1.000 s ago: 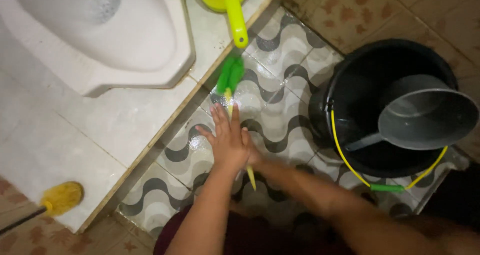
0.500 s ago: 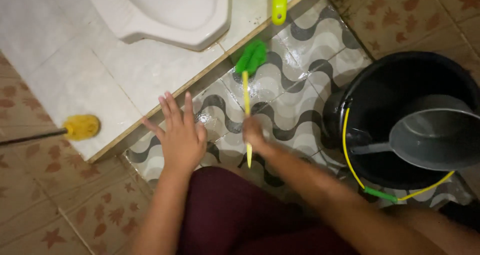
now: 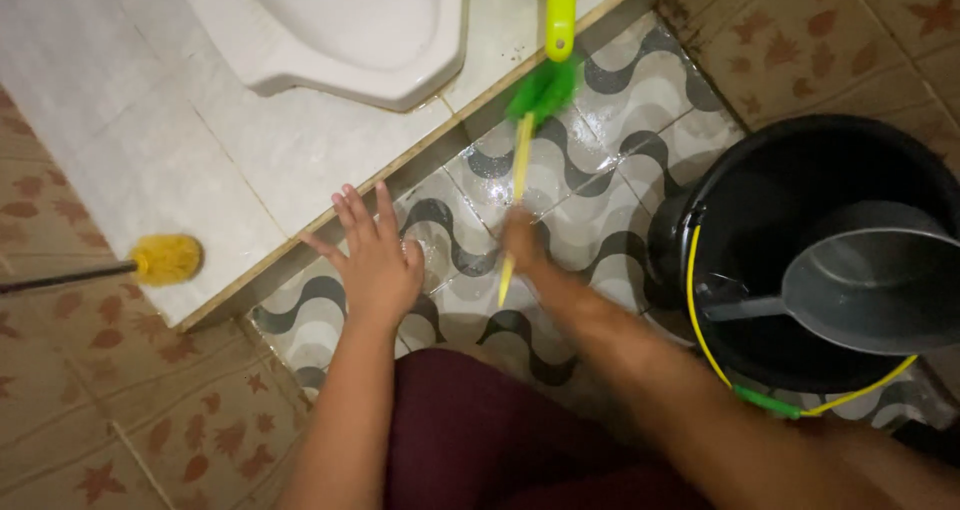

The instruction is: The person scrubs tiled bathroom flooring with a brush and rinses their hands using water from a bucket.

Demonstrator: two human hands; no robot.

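The person's right hand [image 3: 522, 242] is closed around the thin yellow plastic handle of a green-bristled scrubbing brush [image 3: 530, 135], gripping it near the lower end; the hand is blurred, so the exact finger placement cannot be told. The green bristle head lies on the glossy floor tiles with the grey and white wave pattern [image 3: 620, 120], right against the tan edge strip of the raised white-tiled step. The left hand [image 3: 375, 260] is spread flat, fingers fanned, its palm pressing on the same wet-looking tiles just beside the step's edge

Several risks show. The tiles shine as if wet, and the left hand appears to carry weight, so it could slide forward and tip the person toward the white ceramic squat toilet pan [image 3: 350, 30] on the step. Held so far from the bristles, the slender handle could flex or twist out of the grip under a hard push. The black round plastic bucket with a yellow wire handle [image 3: 800, 240], holding a grey plastic dipper [image 3: 860, 280], stands near the right forearm; a wide sweep of that arm could knock it. A lime-green plastic handle [image 3: 560, 10] lies just above the bristles and could be struck, while a yellow brush head on a dark stick [image 3: 165, 258] sits well apart to the left
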